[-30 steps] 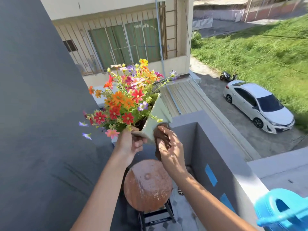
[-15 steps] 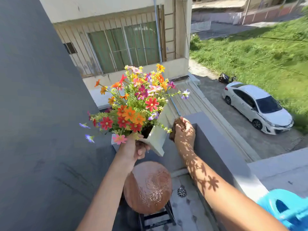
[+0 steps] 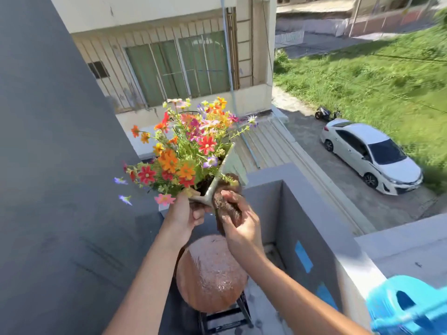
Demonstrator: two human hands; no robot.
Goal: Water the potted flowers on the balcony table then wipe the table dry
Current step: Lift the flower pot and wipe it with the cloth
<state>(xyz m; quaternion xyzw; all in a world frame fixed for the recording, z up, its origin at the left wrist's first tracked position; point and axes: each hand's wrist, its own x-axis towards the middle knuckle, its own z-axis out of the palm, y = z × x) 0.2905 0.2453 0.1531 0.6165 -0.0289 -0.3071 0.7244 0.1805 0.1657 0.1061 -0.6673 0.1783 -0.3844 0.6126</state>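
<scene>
Head view: left hand (image 3: 182, 217) grips tilted pot (image 3: 219, 176); right hand (image 3: 242, 228) clutches cloth (image 3: 227, 209), half hidden.

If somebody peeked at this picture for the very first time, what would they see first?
First, the bright bunch of flowers in a pale pot, held up in the middle by the left hand while the right hand presses a brown cloth on the pot. Below sits a wet round table, and a white car is parked down on the right.
</scene>
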